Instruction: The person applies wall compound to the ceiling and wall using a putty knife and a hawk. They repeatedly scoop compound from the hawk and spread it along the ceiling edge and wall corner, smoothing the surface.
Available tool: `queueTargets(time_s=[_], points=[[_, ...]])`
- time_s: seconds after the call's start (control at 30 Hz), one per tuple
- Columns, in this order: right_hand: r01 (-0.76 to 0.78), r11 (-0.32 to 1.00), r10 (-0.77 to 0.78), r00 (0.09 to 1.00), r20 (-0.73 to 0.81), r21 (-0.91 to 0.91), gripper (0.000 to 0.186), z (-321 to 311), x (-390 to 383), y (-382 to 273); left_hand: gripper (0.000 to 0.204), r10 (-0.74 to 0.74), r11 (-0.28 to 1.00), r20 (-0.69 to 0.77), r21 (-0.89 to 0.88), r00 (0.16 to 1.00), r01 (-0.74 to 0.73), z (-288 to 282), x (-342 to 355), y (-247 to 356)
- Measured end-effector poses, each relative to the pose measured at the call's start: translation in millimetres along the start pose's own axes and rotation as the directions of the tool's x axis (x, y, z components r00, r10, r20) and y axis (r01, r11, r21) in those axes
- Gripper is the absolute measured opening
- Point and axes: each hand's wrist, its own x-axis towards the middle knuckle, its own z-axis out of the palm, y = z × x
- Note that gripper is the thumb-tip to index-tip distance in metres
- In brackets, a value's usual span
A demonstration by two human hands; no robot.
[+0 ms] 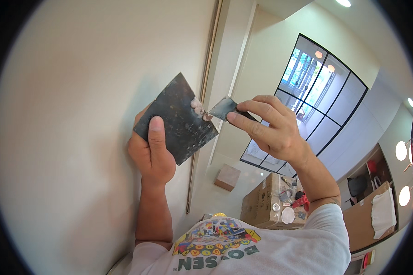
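Observation:
A dark, speckled square plate (174, 114) is gripped in my left hand (163, 162), with the thumb pressed on its face and the fingers behind it. Along the plate's right edge sits a lump of pale pinkish filler (197, 107). My right hand (277, 128) pinches a small flat scraper (222, 108) between thumb and fingers. The scraper's tip meets the filler at the plate's edge, where some of it clings. Part of the scraper is covered by the fingers.
A plain pale wall (73, 114) stands close on my left, ending in a narrow trim strip (209, 50). Below are a brown block (227, 177) and a cardboard box (257, 204) bearing tape rolls and tools. A black-framed glass partition (326, 110) lies beyond my right hand.

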Motion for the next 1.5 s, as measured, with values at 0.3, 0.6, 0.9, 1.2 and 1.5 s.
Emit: queueTargets(time_s=[0.3, 0.6, 0.9, 1.2, 1.5], points=[[-0.060, 0.997, 0.051, 0.985, 0.164, 0.045, 0.047, -2, -6, -5, 0.031, -0.140, 0.989, 0.045, 0.064, 0.989, 0.137, 17, 1, 12], [-0.315, 0.926, 0.301, 0.949, 0.099, 0.208, 0.037, -5, 5, 22, 0.034, -0.029, 0.979, -0.016, 0.202, 0.999, 0.032, 1, 3, -7], [-0.341, 0.904, 0.201, 0.871, -0.448, -0.257, 0.025, -43, 176, 225, 0.030, 0.098, 0.970, 0.111, 0.211, 0.989, -0.120, -8, -7, -21], [-0.199, 0.594, 0.075, 0.978, -0.193, -0.780, 0.033, -6, 227, 265, 0.031, 0.165, 0.964, 0.108, 0.191, 0.980, -0.184, -7, 0, -16], [-0.172, 0.392, 0.091, 0.985, -0.148, -0.904, 0.035, 8, 236, 269, 0.030, 0.173, 0.974, 0.129, 0.123, 0.976, -0.189, -9, 2, -17]])
